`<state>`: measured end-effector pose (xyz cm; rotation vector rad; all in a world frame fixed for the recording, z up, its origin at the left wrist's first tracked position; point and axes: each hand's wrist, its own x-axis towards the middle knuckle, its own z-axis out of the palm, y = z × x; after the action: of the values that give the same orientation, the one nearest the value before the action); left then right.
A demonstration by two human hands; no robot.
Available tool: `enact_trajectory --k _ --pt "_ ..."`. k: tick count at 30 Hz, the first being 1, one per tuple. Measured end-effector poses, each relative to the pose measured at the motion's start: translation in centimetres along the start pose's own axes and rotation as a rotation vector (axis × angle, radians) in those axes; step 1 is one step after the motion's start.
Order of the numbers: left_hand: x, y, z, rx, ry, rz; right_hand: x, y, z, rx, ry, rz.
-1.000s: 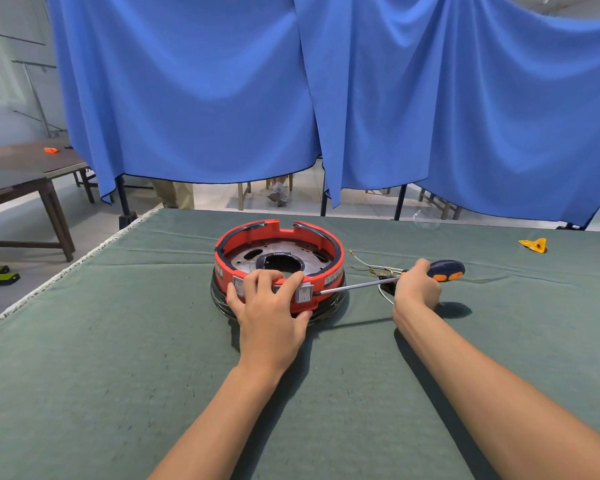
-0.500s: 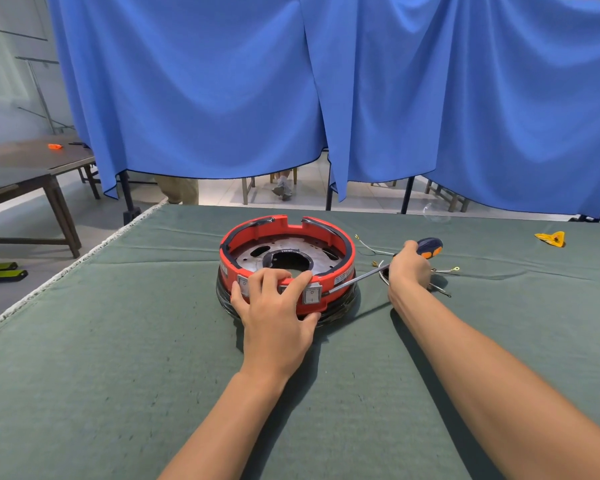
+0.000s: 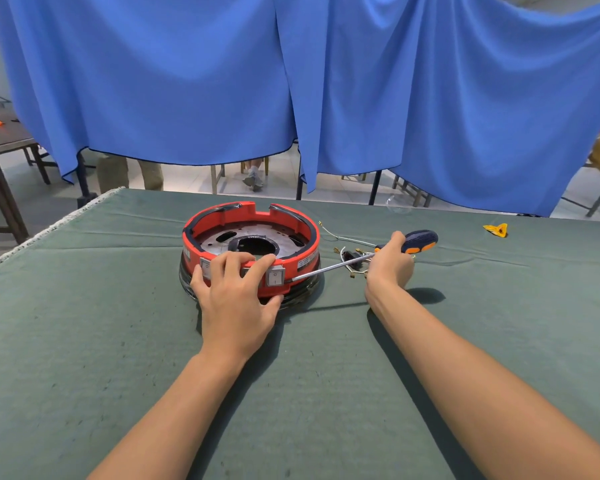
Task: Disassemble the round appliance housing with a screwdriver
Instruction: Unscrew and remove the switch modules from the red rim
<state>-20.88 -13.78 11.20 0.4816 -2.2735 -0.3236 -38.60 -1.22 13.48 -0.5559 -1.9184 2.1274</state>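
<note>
While the left hand (image 3: 238,303) curls over the hard red housing (image 3: 250,251) rim to steady it, the right hand (image 3: 390,261) grips the screwdriver (image 3: 361,258); it looks stiff, light.

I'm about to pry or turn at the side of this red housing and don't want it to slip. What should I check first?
1. Left hand steadies the red housing: ok.
2. Right hand grips the screwdriver: ok.
3. Tip reaches the housing's side beside the white switch: ok.
4. Tip seated in a screw or seam: cannot tell.
5. Left fingers out of the tip's line: not ok, close.
6. Loose wires under the shaft: not ok.
</note>
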Motion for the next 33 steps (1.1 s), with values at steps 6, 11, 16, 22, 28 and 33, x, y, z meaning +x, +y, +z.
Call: enact_trajectory --k 6,11,16,22,28,33 --pt "-0.1 0.3 -0.2 0.018 -0.013 -0.001 -0.7 0.6 -1.1 0.069 0.059 0.029" --pt "0.1 0.3 -0.2 0.001 -0.013 -0.009 -0.7 1.0 -1.1 0.065 0.062 0.056" --pt "0.3 0.3 -0.2 -0.03 -0.014 -0.023 -0.3 0.8 -0.4 0.021 0.047 0.078" --pt "0.3 0.3 0.0 -0.049 -0.003 -0.029 -0.1 0.7 0.7 -0.001 0.028 0.074" --pt "0.2 0.2 0.1 -0.048 -0.001 -0.026 0.5 0.7 1.7 -0.042 -0.003 0.059" --pt "0.2 0.3 0.2 -0.05 0.001 -0.024 0.6 0.7 2.7 -0.062 -0.031 0.067"
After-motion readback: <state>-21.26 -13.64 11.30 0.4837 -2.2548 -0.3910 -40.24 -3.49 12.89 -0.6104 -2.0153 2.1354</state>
